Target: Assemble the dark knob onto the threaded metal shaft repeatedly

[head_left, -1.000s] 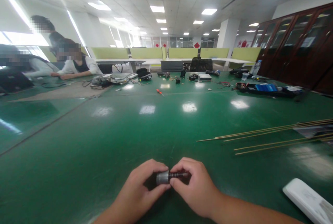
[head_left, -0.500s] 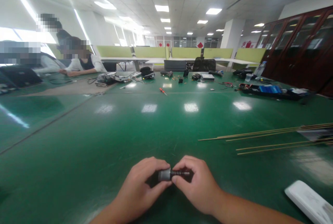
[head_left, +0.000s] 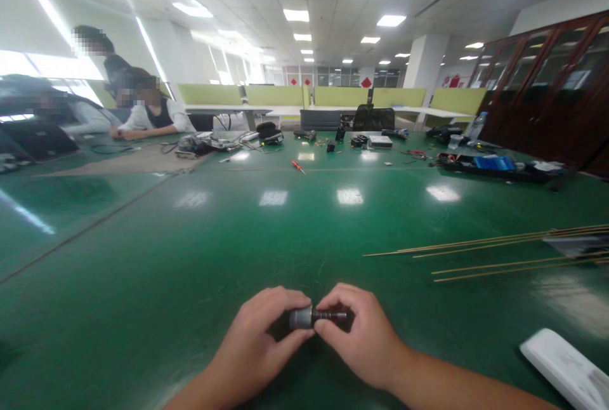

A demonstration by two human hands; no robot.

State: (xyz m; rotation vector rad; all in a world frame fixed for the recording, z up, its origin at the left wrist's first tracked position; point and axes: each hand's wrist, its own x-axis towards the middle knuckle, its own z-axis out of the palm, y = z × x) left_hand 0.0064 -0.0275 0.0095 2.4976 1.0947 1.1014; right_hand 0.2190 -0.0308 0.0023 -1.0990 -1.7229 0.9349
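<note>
Low over the green table (head_left: 228, 238), near its front edge, both my hands meet on one small metal part. My left hand (head_left: 259, 346) is closed round its grey cylindrical body (head_left: 301, 318). My right hand (head_left: 361, 337) pinches the dark threaded shaft (head_left: 330, 317) that sticks out of that body to the right. Thumbs and forefingers of both hands touch the part, and the rest of it is hidden by my fingers.
Several thin brass rods (head_left: 485, 251) lie to the right. A white flat device (head_left: 566, 369) sits at the lower right. Tools, a red screwdriver (head_left: 298, 167) and a black tray (head_left: 495, 165) lie at the far side. People sit at the far left (head_left: 143, 112).
My hands stay on the part and have barely shifted; the view has tilted slightly, so they sit a little higher in the picture.
</note>
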